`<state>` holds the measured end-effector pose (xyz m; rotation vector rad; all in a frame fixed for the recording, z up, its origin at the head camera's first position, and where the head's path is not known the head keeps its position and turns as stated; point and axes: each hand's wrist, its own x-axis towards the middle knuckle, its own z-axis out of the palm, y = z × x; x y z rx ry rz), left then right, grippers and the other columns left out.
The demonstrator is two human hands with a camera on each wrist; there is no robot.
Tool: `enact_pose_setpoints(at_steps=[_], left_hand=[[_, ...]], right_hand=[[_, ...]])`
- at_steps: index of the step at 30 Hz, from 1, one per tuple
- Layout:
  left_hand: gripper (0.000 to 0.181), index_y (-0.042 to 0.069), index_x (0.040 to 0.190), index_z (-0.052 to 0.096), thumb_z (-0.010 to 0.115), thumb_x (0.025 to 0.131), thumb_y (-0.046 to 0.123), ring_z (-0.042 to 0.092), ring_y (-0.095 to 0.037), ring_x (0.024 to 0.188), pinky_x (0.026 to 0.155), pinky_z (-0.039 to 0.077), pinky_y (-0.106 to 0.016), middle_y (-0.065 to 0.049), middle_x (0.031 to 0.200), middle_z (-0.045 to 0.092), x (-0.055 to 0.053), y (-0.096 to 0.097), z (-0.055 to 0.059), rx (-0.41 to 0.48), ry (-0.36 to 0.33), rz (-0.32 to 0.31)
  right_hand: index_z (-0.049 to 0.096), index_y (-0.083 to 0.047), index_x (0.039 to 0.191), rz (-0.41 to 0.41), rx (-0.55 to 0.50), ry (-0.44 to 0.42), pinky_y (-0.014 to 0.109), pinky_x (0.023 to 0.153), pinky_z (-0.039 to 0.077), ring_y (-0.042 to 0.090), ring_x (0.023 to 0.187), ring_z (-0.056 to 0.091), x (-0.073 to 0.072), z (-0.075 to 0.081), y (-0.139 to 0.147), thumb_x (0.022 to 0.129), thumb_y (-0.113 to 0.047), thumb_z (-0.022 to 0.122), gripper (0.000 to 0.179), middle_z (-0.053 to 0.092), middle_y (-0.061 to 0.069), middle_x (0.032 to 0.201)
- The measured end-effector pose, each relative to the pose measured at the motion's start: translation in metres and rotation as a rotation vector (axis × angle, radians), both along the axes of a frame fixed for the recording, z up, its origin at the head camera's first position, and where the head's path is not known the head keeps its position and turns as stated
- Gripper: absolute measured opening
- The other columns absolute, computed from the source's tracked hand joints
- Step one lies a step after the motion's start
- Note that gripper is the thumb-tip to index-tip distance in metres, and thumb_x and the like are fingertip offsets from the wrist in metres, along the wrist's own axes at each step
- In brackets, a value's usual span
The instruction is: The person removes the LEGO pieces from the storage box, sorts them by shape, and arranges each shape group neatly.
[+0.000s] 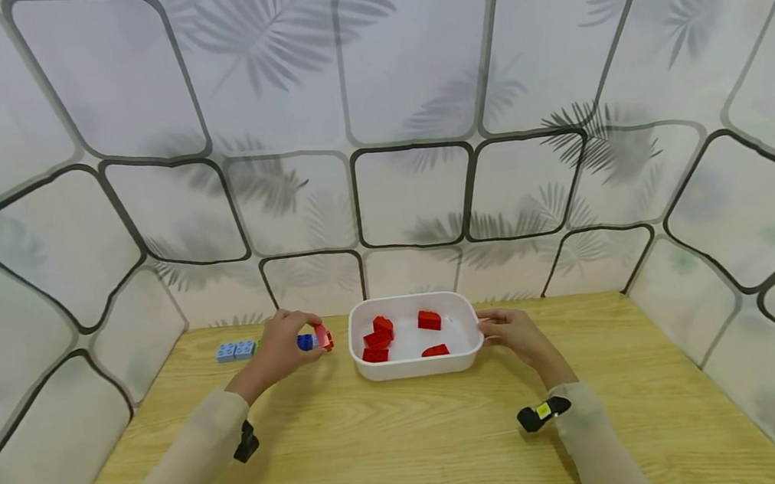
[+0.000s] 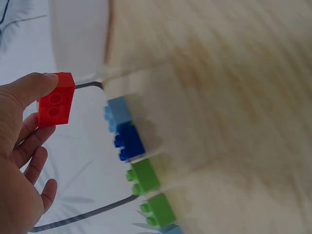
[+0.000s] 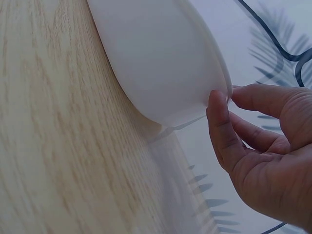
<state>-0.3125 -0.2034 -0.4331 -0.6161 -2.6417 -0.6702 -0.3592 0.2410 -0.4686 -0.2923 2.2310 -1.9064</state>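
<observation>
A red brick point(image 2: 57, 101) in the left hand point(image 1: 283, 349), a white box point(image 1: 412, 368) in the right hand point(image 1: 516, 332)

Nearest the person, two pale sleeves point(image 1: 184, 444) reach over the wooden table point(image 1: 391, 441), each wrist wearing a dark band point(image 1: 544, 413). The left hand pinches the red brick between thumb and fingertips, just left of the white box. It's a plain, bright, square-edged block; the face turned to the left wrist camera has two round shapes, studs or sockets, I can't tell which. The right hand grips the box's right end, thumb and fingers close together.

More red bricks point(image 1: 429, 320) lie inside, three bunched at the left, two apart at the right. Only the head view shows them; the right wrist's gets just the smooth outer wall.

By the left hand runs a row of bricks point(image 1: 234, 352). That hand hides the middle from the head camera, yet the left wrist view shows two green ones there. Farthest off hangs a leaf-patterned backdrop point(image 1: 411, 194).
</observation>
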Motion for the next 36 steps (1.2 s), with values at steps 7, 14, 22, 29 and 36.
enact_pose_setpoints(at_steps=[7, 14, 22, 29, 36], left_hand=[[0.044, 0.005, 0.115, 0.07, 0.089, 0.078, 0.02, 0.054, -0.03, 0.099, 0.084, 0.044, -0.054, -0.011, 0.113, 0.072, 0.005, -0.004, -0.028, -0.07, 0.027, -0.021], [0.041, 0.009, 0.115, 0.07, 0.087, 0.081, 0.023, 0.052, -0.03, 0.103, 0.084, 0.041, -0.051, -0.009, 0.115, 0.07, 0.006, 0.0, -0.042, -0.067, -0.086, 0.013], [0.039, 0.007, 0.118, 0.07, 0.083, 0.085, 0.024, 0.052, -0.026, 0.101, 0.087, 0.042, -0.049, -0.01, 0.118, 0.071, 0.003, -0.004, -0.044, -0.036, -0.172, 0.016], [0.042, 0.009, 0.118, 0.069, 0.084, 0.085, 0.028, 0.05, -0.025, 0.101, 0.086, 0.04, -0.046, -0.006, 0.118, 0.072, 0.003, -0.008, -0.037, -0.099, -0.228, 0.034], [0.043, 0.007, 0.119, 0.07, 0.085, 0.083, 0.025, 0.051, -0.027, 0.104, 0.09, 0.038, -0.057, -0.008, 0.115, 0.072, 0.006, -0.012, -0.032, -0.138, -0.258, 0.033]], right_hand=[[0.047, 0.017, 0.141, 0.002, -0.002, -0.003, 0.026, 0.081, 0.058, 0.012, 0.092, 0.068, 0.0, 0.0, 0.0, 0.102, -0.005, 0.057, 0.046, 0.069, 0.017, 0.116], [0.046, 0.018, 0.141, 0.0, -0.008, -0.009, 0.026, 0.081, 0.058, 0.01, 0.092, 0.068, 0.001, -0.001, 0.0, 0.103, -0.005, 0.057, 0.046, 0.069, 0.015, 0.116], [0.045, 0.018, 0.142, 0.005, -0.016, -0.008, 0.025, 0.08, 0.058, 0.01, 0.089, 0.068, 0.0, -0.001, 0.001, 0.103, -0.004, 0.056, 0.046, 0.07, 0.007, 0.106], [0.045, 0.018, 0.142, 0.01, -0.015, -0.008, 0.025, 0.08, 0.058, 0.012, 0.092, 0.068, -0.001, 0.0, 0.002, 0.103, -0.005, 0.057, 0.047, 0.069, 0.015, 0.116], [0.045, 0.018, 0.142, 0.005, -0.001, -0.009, 0.026, 0.081, 0.058, 0.013, 0.092, 0.069, 0.0, 0.0, 0.001, 0.103, -0.006, 0.057, 0.047, 0.069, 0.015, 0.114]])
